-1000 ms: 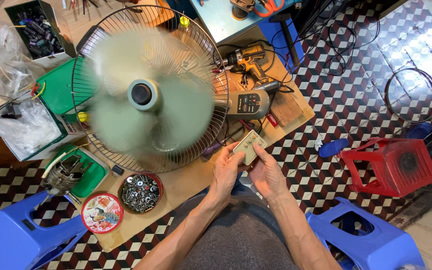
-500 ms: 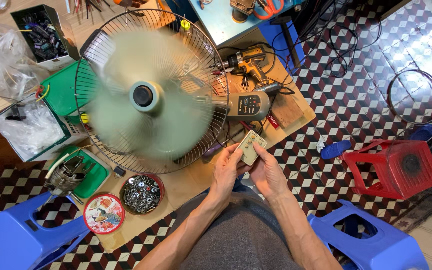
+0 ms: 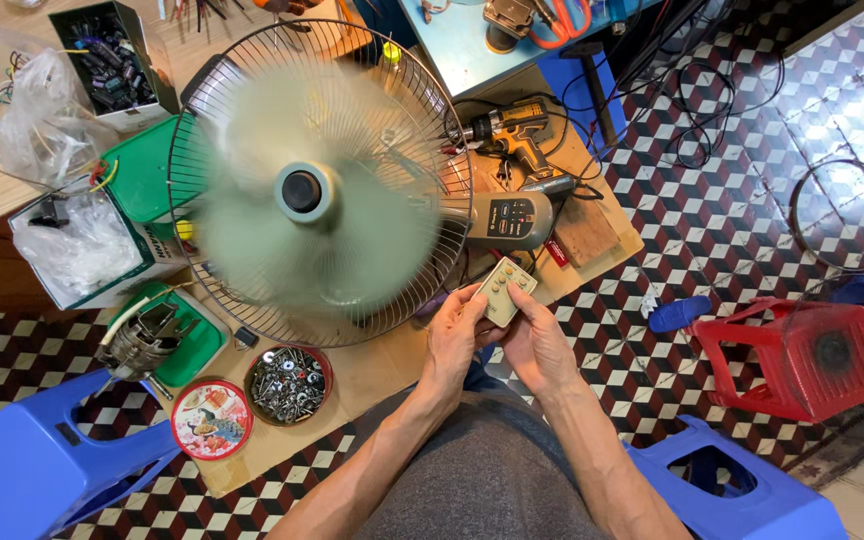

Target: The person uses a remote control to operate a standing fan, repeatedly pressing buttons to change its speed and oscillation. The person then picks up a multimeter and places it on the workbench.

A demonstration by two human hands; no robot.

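- Small cream remote control (image 3: pixel 505 290) held above the near edge of the wooden board (image 3: pixel 382 375), just beside the fan grille (image 3: pixel 252 60).
- Long axis tilted, far end aimed up-right toward the dark fan base (image 3: pixel 512 220).
- Left hand (image 3: pixel 455 335) clasping its lower-left edge, thumb on the buttons; right hand (image 3: pixel 537 345) gripping its right side.
- Blades (image 3: pixel 322 195) blurred, spinning.
- Against half a second back: same grasp, same tilt, barely shifted.

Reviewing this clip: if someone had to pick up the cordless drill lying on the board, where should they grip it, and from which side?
Judging by its pose, grip the cordless drill by its handle, coming from the right. It lies flat behind the fan base, chuck pointing left towards the spinning fan, so the right side looks clearer of the blades.
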